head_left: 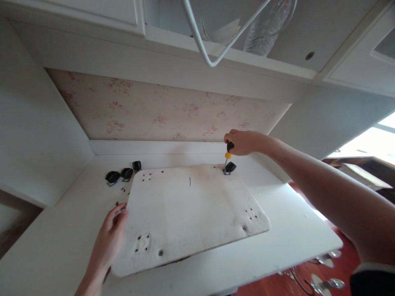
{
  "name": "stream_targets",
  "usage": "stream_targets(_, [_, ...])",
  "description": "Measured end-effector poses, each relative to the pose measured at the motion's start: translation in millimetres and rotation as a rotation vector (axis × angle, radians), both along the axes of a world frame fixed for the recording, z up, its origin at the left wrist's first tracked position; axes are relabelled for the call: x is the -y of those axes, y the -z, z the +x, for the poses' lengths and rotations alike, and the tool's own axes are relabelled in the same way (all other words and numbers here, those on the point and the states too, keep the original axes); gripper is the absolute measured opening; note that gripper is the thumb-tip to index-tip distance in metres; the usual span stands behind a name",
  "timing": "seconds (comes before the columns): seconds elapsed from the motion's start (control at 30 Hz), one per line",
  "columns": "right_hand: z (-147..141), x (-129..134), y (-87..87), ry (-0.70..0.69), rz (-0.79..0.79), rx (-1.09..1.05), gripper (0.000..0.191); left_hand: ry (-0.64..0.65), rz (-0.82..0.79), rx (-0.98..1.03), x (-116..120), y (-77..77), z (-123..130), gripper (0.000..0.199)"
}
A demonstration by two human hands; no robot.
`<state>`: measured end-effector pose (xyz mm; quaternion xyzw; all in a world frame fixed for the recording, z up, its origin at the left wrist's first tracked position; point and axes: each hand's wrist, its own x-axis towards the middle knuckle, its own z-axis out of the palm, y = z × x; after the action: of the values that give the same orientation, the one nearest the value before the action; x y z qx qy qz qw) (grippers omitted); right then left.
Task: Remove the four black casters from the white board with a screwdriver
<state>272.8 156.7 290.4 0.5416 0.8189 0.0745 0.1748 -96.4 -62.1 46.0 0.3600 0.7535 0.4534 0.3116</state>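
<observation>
A white board (191, 209) with rounded corners and groups of screw holes lies flat on the white desk. My right hand (242, 142) is closed around a black and yellow screwdriver (228, 155), held upright with its tip at the plate of a black caster (230, 167) on the board's far right corner. My left hand (113, 228) is at the board's left edge, fingers bent near small dark screws; whether it pinches one is hidden. Three loose black casters, one of them the leftmost caster (112, 177), stand beyond the board's far left corner.
Small screws (123, 189) are scattered left of the board. Above hangs a white cabinet shelf (231, 55) holding a plastic bottle (265, 31), with a white cable (212, 63) looping down. Side panels flank the desk. Metal legs (331, 283) show on the red floor at lower right.
</observation>
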Motion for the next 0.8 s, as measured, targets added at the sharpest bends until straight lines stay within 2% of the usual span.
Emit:
stream_targets(0.13, [-1.3, 0.4, 1.4, 0.082, 0.080, 0.042, 0.047, -0.001, 0.025, -0.001, -0.4, 0.6, -0.3, 0.057])
stream_targets(0.27, [2.2, -2.9, 1.2, -0.016, 0.069, 0.035, 0.029, 0.008, 0.000, -0.029, 0.3, -0.7, -0.2, 0.058])
stream_targets(0.47, [7.7, -0.4, -9.2, -0.139, 0.063, -0.031, 0.025, 0.009, -0.012, -0.024, 1.5, 3.4, -1.6, 0.063])
stream_targets(0.67, [15.1, 4.4, -21.9, -0.129, 0.117, -0.136, 0.024, 0.004, 0.002, -0.046, -1.1, 2.1, 1.1, 0.055])
stream_targets(0.8, [22.2, 17.6, -24.8, -0.118, 0.194, -0.243, 0.023, 0.039, -0.068, -0.191, -1.3, -3.9, 0.5, 0.054])
